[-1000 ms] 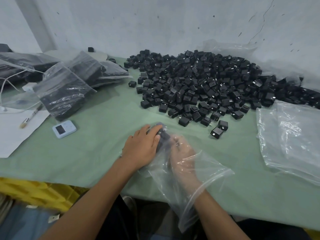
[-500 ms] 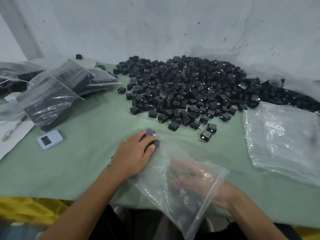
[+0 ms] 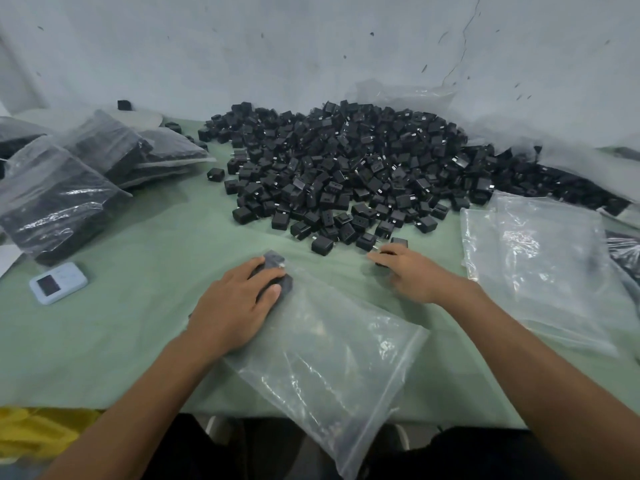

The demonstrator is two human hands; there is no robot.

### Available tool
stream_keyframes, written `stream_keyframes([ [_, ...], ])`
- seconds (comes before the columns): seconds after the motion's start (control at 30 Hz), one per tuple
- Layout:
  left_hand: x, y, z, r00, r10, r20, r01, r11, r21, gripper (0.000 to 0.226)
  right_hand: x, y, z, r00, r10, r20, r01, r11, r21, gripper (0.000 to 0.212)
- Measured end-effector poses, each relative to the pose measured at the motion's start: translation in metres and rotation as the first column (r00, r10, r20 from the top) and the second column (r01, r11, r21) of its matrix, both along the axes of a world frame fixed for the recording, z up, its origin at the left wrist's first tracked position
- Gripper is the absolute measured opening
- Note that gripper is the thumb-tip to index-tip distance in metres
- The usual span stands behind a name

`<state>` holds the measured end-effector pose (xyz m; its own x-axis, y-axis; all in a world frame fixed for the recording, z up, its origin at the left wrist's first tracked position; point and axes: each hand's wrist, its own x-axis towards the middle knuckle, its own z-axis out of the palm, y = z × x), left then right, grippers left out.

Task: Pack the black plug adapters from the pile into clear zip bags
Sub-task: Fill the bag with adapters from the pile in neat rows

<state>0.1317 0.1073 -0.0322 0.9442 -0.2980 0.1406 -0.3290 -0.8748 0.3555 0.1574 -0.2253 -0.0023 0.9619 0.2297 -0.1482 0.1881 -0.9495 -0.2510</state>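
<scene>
2 hands busy: left hand [image 3: 235, 303] grip curls over boxy black adapters [image 3: 284, 283] inside 1 crinkly clear zip bag [image 3: 332, 358], frame centre; right hand [image 3: 414, 273] grip pinches 1 adapter [image 3: 382, 255] at the pile [image 3: 346, 161]'s near edge.

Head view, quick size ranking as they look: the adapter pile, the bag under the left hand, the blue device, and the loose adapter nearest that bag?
Largest to smallest:
1. pile
2. bag, which is nearer the camera, so its true gap to the pile is unsure
3. blue device
4. loose adapter
</scene>
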Motion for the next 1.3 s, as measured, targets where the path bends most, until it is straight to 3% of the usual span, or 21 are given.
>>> stream_keyframes([
  [0.17,-0.001,0.000,0.000,1.000,0.002,0.007,-0.002,1.000,-0.014,0.039,-0.005,-0.015,-0.006,0.987,-0.161,0.018,0.160,0.986,0.036,0.048],
  [0.27,-0.001,0.001,0.001,1.000,-0.007,0.017,0.007,1.000,-0.026,0.038,-0.045,-0.029,0.011,0.962,-0.271,0.024,0.255,0.930,0.264,0.044],
  [0.33,0.000,0.002,0.001,1.000,-0.015,0.015,0.015,1.000,-0.026,0.038,-0.093,-0.037,0.024,0.919,-0.394,-0.032,0.338,0.741,0.580,0.037],
  [0.43,0.003,0.004,0.003,0.999,-0.043,0.000,0.043,0.999,-0.022,0.038,-0.184,-0.035,0.040,0.876,-0.399,-0.273,0.407,0.304,0.861,0.037],
  [0.57,0.005,0.007,0.007,0.996,-0.089,-0.013,0.089,0.996,-0.032,0.036,-0.273,0.005,0.023,0.770,-0.039,-0.637,0.633,-0.073,0.770,0.056],
  [0.67,0.006,0.009,0.009,0.993,-0.114,-0.022,0.113,0.993,-0.029,0.035,-0.284,0.061,0.012,0.704,0.206,-0.680,0.710,-0.212,0.671,0.045],
  [0.77,0.005,0.009,0.010,0.992,-0.127,-0.020,0.127,0.991,-0.031,0.035,-0.258,0.105,0.004,0.709,0.031,-0.704,0.636,-0.459,0.620,0.028],
  [0.9,0.004,0.008,0.010,0.990,-0.143,-0.003,0.143,0.989,-0.021,0.036,-0.213,0.135,0.003,0.703,-0.008,-0.711,0.556,-0.617,0.557,0.025],
  [1.0,0.005,0.009,0.009,0.989,-0.147,0.007,0.147,0.989,-0.001,0.038,-0.180,0.145,0.002,0.727,0.024,-0.687,0.553,-0.614,0.563,0.023],
  [1.1,0.006,0.009,0.008,0.987,-0.157,0.009,0.158,0.987,-0.006,0.038,-0.146,0.157,-0.006,0.748,-0.132,-0.650,0.559,-0.402,0.725,0.017],
  [1.17,0.007,0.009,0.007,0.988,-0.157,0.013,0.157,0.988,-0.015,0.037,-0.125,0.168,-0.009,0.782,-0.179,-0.597,0.537,-0.291,0.792,0.028],
  [1.2,0.007,0.009,0.006,0.988,-0.157,0.016,0.157,0.987,-0.019,0.037,-0.116,0.172,-0.010,0.796,-0.209,-0.567,0.532,-0.202,0.822,0.031],
  [1.3,0.007,0.010,0.005,0.987,-0.156,0.029,0.156,0.987,-0.027,0.037,-0.090,0.183,-0.015,0.826,-0.404,-0.394,0.506,0.220,0.834,0.025],
])
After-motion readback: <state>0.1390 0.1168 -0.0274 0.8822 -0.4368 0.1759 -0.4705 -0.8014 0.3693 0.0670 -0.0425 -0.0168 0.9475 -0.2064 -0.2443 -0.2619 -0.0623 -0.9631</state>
